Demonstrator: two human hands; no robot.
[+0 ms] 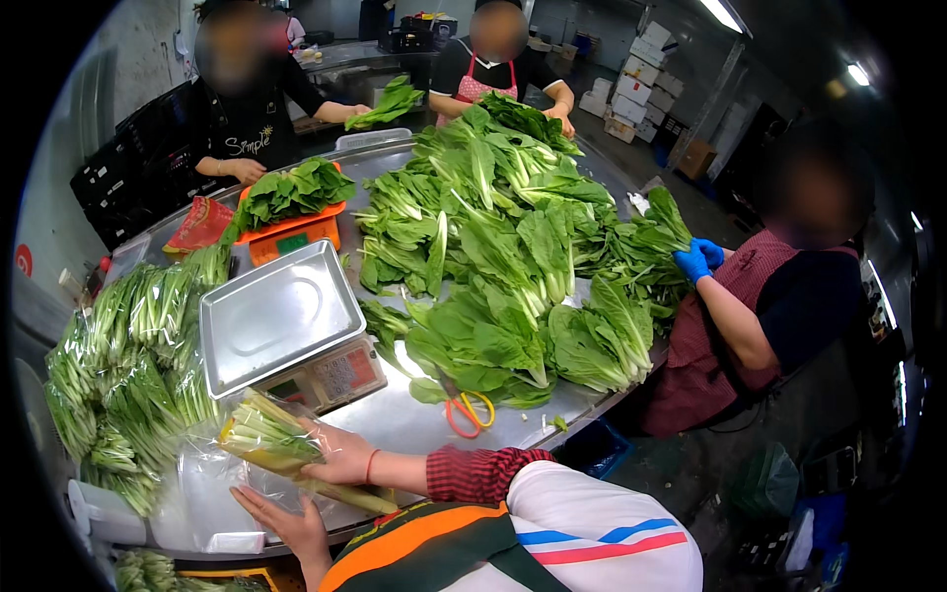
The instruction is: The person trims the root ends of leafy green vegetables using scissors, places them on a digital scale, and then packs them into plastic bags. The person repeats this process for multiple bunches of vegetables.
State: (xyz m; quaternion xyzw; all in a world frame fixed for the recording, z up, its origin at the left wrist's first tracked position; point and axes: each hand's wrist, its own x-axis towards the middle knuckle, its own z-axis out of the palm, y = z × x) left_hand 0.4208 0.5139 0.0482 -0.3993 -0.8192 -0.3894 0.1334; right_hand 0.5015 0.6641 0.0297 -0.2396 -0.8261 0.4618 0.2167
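Note:
In my right hand (340, 453) is a clear plastic bag of leafy greens (270, 433), its pale stalks pointing to the upper left. My left hand (288, 522) is just below it, fingers spread, beside a stack of clear plastic bags (214, 496); whether it touches the bag's film I cannot tell. Above my hands stands a scale with a bare metal tray (281, 318). Bagged greens (140, 355) are piled on the left. Scissors with red and yellow handles (470, 414) lie on the metal table (422, 444), near a large heap of loose leafy greens (503, 281).
An orange scale (296, 233) holding greens stands beyond the metal tray. Two co-workers (244, 111) (492, 74) handle greens across the table. A co-worker with blue gloves (695, 259) holds greens at the right. A white cylindrical container (103, 510) lies at lower left.

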